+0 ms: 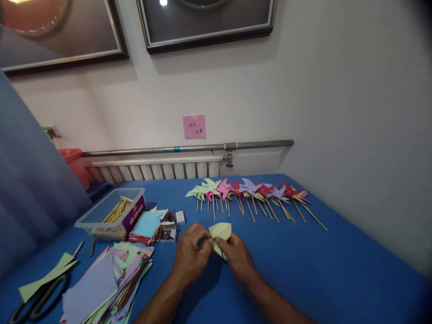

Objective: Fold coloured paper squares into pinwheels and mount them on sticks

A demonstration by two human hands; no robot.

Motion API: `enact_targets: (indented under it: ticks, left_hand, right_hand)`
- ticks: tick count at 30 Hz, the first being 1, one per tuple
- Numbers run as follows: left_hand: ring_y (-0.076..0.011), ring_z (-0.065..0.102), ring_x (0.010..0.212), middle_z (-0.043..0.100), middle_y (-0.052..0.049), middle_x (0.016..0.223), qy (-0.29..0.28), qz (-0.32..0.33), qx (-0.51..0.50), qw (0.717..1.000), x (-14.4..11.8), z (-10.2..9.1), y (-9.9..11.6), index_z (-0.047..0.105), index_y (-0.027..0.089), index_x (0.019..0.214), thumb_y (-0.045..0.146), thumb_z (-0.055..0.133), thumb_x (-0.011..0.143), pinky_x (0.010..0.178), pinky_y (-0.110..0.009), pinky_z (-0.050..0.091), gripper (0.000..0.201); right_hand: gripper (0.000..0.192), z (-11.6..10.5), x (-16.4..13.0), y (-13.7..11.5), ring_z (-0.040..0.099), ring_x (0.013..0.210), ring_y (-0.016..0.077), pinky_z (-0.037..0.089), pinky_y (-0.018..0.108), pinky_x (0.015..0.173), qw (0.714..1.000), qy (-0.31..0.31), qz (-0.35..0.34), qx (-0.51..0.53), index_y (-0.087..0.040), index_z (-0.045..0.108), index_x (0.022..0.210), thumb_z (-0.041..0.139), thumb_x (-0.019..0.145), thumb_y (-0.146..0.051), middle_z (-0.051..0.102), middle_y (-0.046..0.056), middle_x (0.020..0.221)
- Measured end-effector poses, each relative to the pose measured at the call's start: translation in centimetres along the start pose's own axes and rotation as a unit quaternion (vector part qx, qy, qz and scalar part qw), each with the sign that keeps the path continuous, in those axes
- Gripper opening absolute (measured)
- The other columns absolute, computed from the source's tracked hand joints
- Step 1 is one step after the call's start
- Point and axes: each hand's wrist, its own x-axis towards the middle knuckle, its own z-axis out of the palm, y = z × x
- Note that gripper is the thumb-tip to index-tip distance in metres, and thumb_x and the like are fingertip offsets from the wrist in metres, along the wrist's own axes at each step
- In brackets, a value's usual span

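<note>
Paper [222, 230], sticks [117, 210] in tub [97, 211], boxed pins [168, 235] perhaps

Visible body parts: two hands and two forearms. Left hand [192, 252]: bare; broad, rounded back; short thumb with a blunt tip. Right hand [238, 258]: bare; back smooth in outline, narrowing into the wrist; thumb likewise blunt. Left forearm [165, 294] and right forearm [273, 297]: both bare from the wrist as far as the lower edge of view, where each is cut off. Nail and skin-crease detail: too small to tell.
</note>
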Motion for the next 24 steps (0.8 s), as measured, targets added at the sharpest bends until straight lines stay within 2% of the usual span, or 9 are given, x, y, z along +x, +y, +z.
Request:
enact_targets:
  ticks: [5,9,12,17,20,24]
  left_hand:
    - [-0.0165,0.059,0.069,0.064,0.000,0.073,0.042,-0.058,0.036,0.997,0.34,-0.43,-0.19,0.066,0.021,0.072,0.014,0.061,0.082,0.067,-0.028,0.039,0.013]
    - [-0.0158,0.057,0.067,0.061,0.002,0.069,0.054,-0.082,0.030,0.995,0.51,-0.66,-0.49,0.063,0.022,0.071,0.013,0.061,0.080,0.066,-0.027,0.038,0.013]
    - [-0.0170,0.059,0.071,0.064,0.000,0.073,0.067,-0.036,0.090,0.993,0.32,-0.56,-0.73,0.064,0.022,0.074,0.011,0.058,0.081,0.069,-0.028,0.039,0.015]
    - [-0.0200,0.063,0.080,0.069,-0.005,0.080,0.086,0.096,0.203,0.971,-0.16,-0.05,-0.94,0.067,0.022,0.077,0.007,0.054,0.088,0.076,-0.032,0.042,0.022]
    - [-0.0200,0.063,0.080,0.069,-0.006,0.081,0.073,0.157,0.237,0.956,-0.32,0.17,-0.75,0.067,0.021,0.078,0.009,0.053,0.096,0.076,-0.033,0.041,0.026]
    - [-0.0200,0.063,0.080,0.071,-0.007,0.085,0.046,0.197,0.248,0.947,-0.41,0.16,-0.47,0.070,0.020,0.081,0.012,0.054,0.100,0.076,-0.034,0.040,0.026]
  right_hand:
    - [0.042,0.14,-0.17,-0.18,0.075,0.081,0.0266,0.057,0.034,0.074,1.000,-0.013,0.012,0.023,-0.016,0.082,0.103,0.081,0.076,-0.048,0.084,0.009,0.092]
    - [0.043,0.24,-0.27,-0.24,0.076,0.083,0.0279,0.058,0.035,0.073,0.999,-0.016,0.013,0.026,-0.017,0.083,0.106,0.080,0.077,-0.048,0.084,0.009,0.091]
    - [0.043,0.30,-0.24,-0.27,0.077,0.084,0.0289,0.059,0.035,0.072,1.000,-0.015,0.007,0.017,-0.017,0.083,0.106,0.081,0.076,-0.048,0.084,0.009,0.092]
    - [0.040,0.28,-0.25,-0.22,0.077,0.083,0.0285,0.059,0.035,0.073,1.000,-0.009,0.002,0.009,-0.017,0.083,0.103,0.081,0.077,-0.047,0.085,0.009,0.093]
    - [0.038,0.25,-0.31,-0.24,0.077,0.082,0.0281,0.059,0.035,0.075,1.000,-0.011,0.004,0.009,-0.017,0.083,0.101,0.080,0.078,-0.047,0.085,0.009,0.093]
    - [0.037,0.20,-0.24,-0.22,0.076,0.082,0.0277,0.057,0.034,0.074,1.000,-0.013,0.000,-0.003,-0.017,0.082,0.099,0.078,0.077,-0.046,0.085,0.008,0.091]
